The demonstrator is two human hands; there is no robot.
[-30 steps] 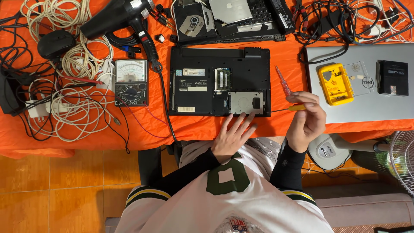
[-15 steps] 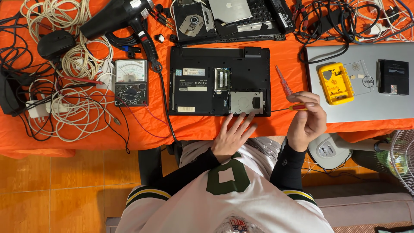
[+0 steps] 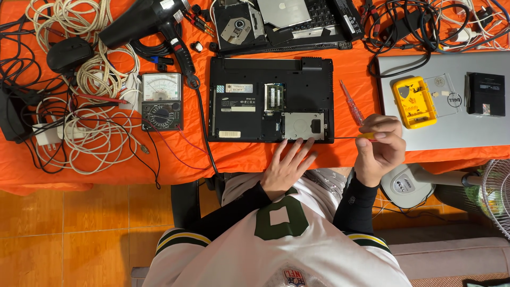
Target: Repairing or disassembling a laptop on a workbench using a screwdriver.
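Observation:
A black laptop (image 3: 249,101) lies upside down on the orange cloth, its base open, with a silver drive bay (image 3: 303,125) at its near right corner. My left hand (image 3: 287,167) rests flat at the laptop's near edge, fingers spread, holding nothing. My right hand (image 3: 378,149) grips a yellow-handled screwdriver (image 3: 350,137) whose thin shaft points left toward the laptop's near right corner. A red-handled screwdriver (image 3: 351,103) lies on the cloth just above that hand.
An analogue multimeter (image 3: 161,101), a black heat gun (image 3: 154,24) and coils of white cable (image 3: 90,122) sit left. A dismantled laptop (image 3: 287,21) lies at the back. A silver laptop (image 3: 451,106) at right carries a yellow case (image 3: 411,101) and a black box (image 3: 486,94). A fan (image 3: 496,191) stands below.
My right hand has lowered and turned the yellow screwdriver so its shaft lies level, pointing at the laptop's near right corner. The left hand has stayed put.

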